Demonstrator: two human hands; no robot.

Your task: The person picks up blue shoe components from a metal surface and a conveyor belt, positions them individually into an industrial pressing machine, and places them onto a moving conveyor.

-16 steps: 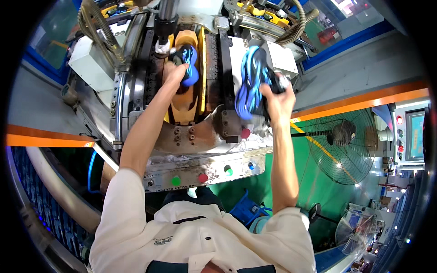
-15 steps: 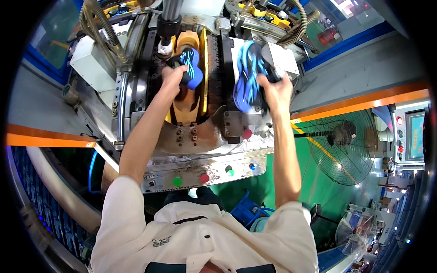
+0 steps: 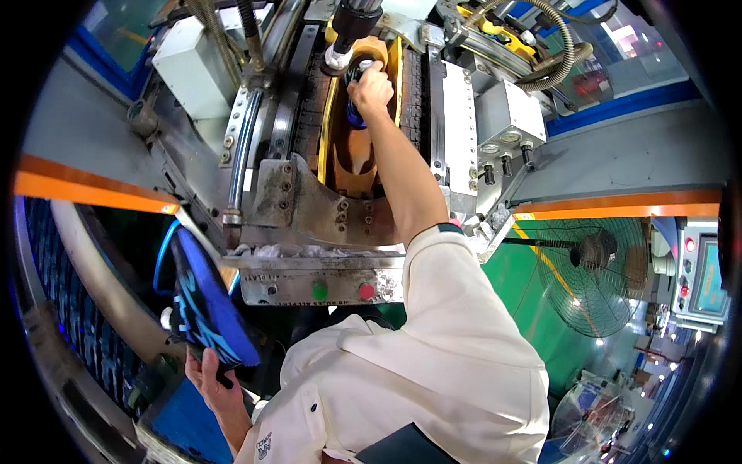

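Observation:
At the lower left my left hand (image 3: 212, 387) is closed round the end of a blue and black shoe (image 3: 215, 313) with light-blue streaks. That shoe stands roughly upright, clear of the machine. My right hand (image 3: 372, 91) reaches into the machine, its fingers wrapped over a second shoe (image 3: 355, 116). Only a little of this shoe's blue and dark surface shows; the hand covers the rest. It sits in the far part of an orange-brown cradle (image 3: 355, 158), between yellow side plates (image 3: 328, 127).
A dark press rod (image 3: 357, 23) with a white-wrapped tip hangs just left of my right hand. In front runs a metal button panel (image 3: 340, 282). A chrome rod (image 3: 246, 147) flanks the left side; a caged fan (image 3: 591, 255) and a control screen (image 3: 707, 271) stand at the right.
My left hand has moved from the cradle down to the lower left, now holding a shoe there. My right hand has gone from the right-hand plate, where it held a shoe, into the cradle.

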